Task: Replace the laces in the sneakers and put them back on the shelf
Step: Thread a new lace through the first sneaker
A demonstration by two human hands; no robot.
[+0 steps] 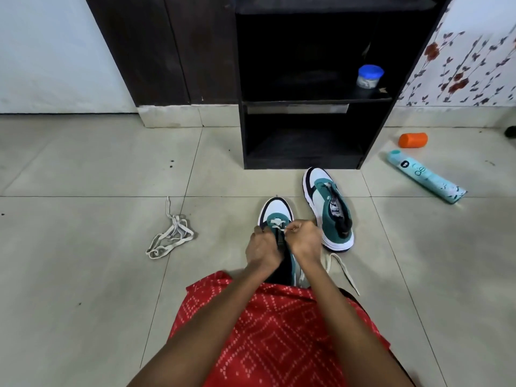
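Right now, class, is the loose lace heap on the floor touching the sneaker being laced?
Apart. The head view shows bare tile between the lace heap and the sneaker.

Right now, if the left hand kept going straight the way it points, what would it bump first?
The left hand grips the near sneaker, so it would push into that shoe's front. Past the toe, probably floor, then the black shelf; depth is unclear.
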